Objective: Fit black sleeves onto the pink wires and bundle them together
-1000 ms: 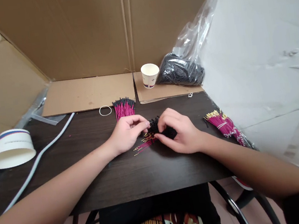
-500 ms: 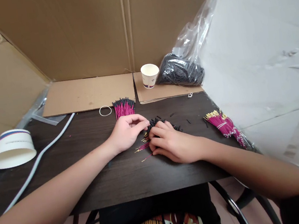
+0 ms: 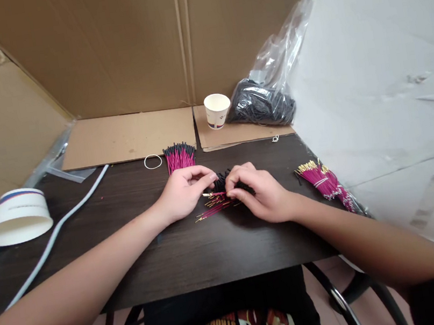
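My left hand (image 3: 183, 192) rests on the dark table (image 3: 174, 256) with its fingertips pinched by a small black sleeve. My right hand (image 3: 260, 191) holds one magenta wire (image 3: 214, 194) with a gold tip, pointing toward the left fingers. Below them lies a loose heap of magenta wires (image 3: 213, 209) and a pile of black sleeves (image 3: 223, 179), partly hidden by my hands. A bundle of sleeved wires (image 3: 179, 156) lies just beyond my left hand.
A banded bundle of gold-tipped magenta wires (image 3: 324, 182) lies at the right table edge. A paper cup (image 3: 217, 109) and a plastic bag of black sleeves (image 3: 263, 106) stand at the back on cardboard. A rubber band (image 3: 153, 161), a white cable (image 3: 56, 230) and an overturned paper bowl (image 3: 15, 214) lie left.
My right hand dipped down onto the wire heap, then lifted back with a single wire toward the left fingers. My left hand stayed in place.
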The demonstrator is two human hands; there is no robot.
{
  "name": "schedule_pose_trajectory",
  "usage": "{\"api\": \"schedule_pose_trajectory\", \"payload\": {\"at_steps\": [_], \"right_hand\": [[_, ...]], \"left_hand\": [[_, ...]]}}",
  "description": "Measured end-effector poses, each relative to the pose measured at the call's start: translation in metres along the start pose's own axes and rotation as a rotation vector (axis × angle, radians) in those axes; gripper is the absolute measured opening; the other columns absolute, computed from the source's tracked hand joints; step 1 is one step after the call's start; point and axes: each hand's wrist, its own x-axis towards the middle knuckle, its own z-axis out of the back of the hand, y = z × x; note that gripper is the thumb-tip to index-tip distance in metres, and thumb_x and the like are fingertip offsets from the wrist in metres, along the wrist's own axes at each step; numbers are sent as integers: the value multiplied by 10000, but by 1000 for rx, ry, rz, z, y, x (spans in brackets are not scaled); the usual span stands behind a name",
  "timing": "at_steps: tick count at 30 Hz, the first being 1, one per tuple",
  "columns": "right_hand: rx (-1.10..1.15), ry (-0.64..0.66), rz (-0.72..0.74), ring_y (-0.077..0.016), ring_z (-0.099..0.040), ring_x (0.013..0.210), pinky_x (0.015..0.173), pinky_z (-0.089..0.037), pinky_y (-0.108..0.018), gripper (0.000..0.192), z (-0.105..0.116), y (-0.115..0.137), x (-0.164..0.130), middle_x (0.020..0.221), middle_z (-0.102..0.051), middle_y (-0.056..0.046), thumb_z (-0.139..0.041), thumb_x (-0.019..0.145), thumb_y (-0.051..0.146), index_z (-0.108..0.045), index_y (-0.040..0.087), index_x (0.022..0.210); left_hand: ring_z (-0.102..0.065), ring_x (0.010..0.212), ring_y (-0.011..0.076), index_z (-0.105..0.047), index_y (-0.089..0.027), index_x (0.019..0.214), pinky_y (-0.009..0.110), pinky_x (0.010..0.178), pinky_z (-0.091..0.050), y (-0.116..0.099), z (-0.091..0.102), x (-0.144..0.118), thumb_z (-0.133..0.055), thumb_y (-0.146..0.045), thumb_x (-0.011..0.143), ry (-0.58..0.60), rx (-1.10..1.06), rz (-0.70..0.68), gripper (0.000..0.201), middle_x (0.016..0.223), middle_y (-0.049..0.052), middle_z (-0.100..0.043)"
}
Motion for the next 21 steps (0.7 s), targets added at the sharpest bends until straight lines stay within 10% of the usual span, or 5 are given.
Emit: {"api": "schedule_pose_trajectory", "payload": {"at_steps": [21], "right_hand": [[43, -473, -280, -173, -671, 692, 641, -574, -349, 202, 10, -22, -1, 946, -779, -56, -677, 1097, 367, -829, 234, 1106]], "left_hand": [[-477, 553, 90, -762, -169, 1006, 247, 508, -363, -3, -2, -2, -781, -477, 969, -19, -7, 39, 310, 828, 39, -732]]}}
